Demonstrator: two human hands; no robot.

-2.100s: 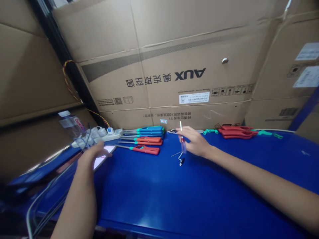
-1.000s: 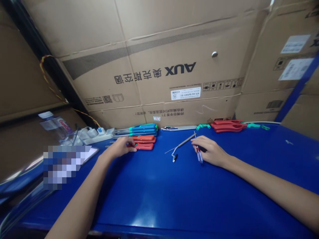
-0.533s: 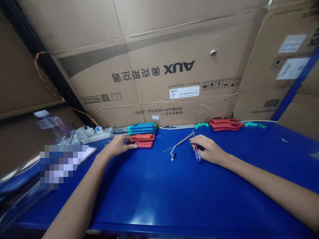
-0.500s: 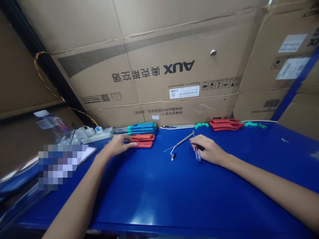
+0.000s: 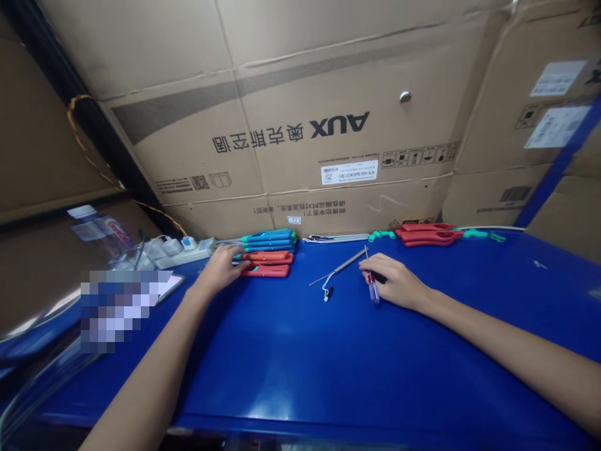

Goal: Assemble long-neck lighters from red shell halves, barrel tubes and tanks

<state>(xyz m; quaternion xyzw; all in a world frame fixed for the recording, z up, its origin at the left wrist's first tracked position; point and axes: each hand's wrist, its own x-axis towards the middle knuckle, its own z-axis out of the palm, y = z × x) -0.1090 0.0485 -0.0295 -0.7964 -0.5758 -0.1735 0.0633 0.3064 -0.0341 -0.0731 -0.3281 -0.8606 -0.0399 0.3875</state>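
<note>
Your left hand (image 5: 220,269) lies over shaft of front red plastic-handled tool (image 5: 270,270), grip unclear. Right hand (image 5: 394,283) closed on small clear-handled screwdriver (image 5: 373,291), pinning it steady against blue tabletop (image 5: 300,357).

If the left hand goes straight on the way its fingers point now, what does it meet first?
Most likely the nearest red-handled tool: the left hand points rightward at it, fingertips at its green end. Contact itself is unclear.

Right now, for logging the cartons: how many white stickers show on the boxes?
4: large sticker and small sticker on the AUX box; upper sticker and lower sticker on the right-hand carton. Others may be out of frame.
</note>
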